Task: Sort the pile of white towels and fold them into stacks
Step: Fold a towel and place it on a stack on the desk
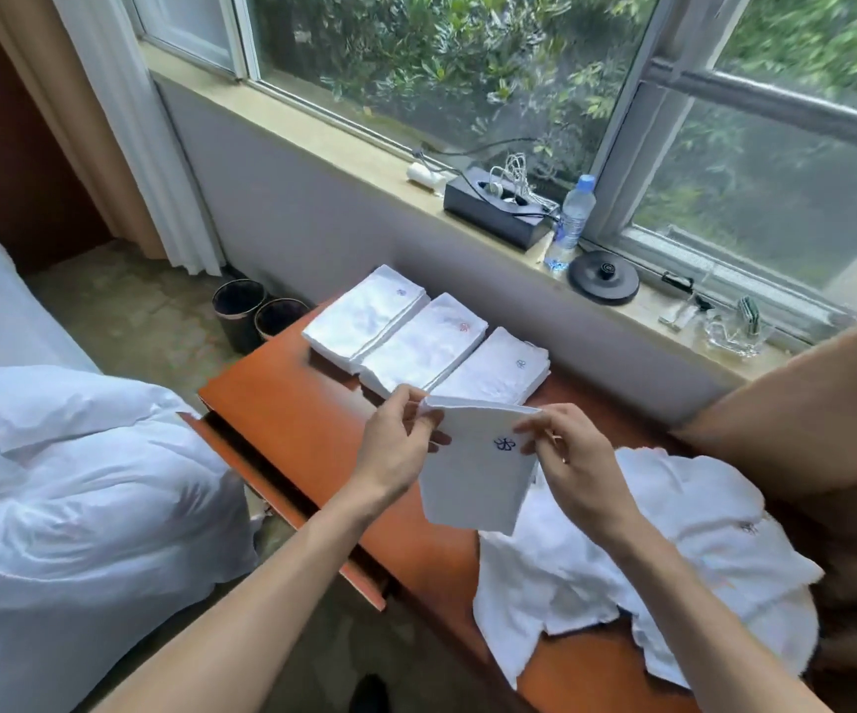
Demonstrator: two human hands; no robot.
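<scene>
I hold a folded white towel (472, 476) with a dark blue flower mark upright above the orange-brown table (287, 398). My left hand (395, 440) pinches its upper left corner and my right hand (565, 450) pinches its upper right edge. Three stacks of folded towels lie in a row at the table's far side: the left stack (359, 321), the middle stack (421, 347) with a red mark, and the right stack (493, 373). A loose pile of unfolded white towels (621, 578) lies on the table at the right, partly under my right forearm.
A bed with a white duvet (71, 481) stands to the left of the table. Two dark bins (256, 316) sit on the floor behind it. The windowsill holds a black box (493, 208), a water bottle (573, 218), a black round base (603, 277) and glassware (735, 331). A tan curtain (817, 419) hangs at right.
</scene>
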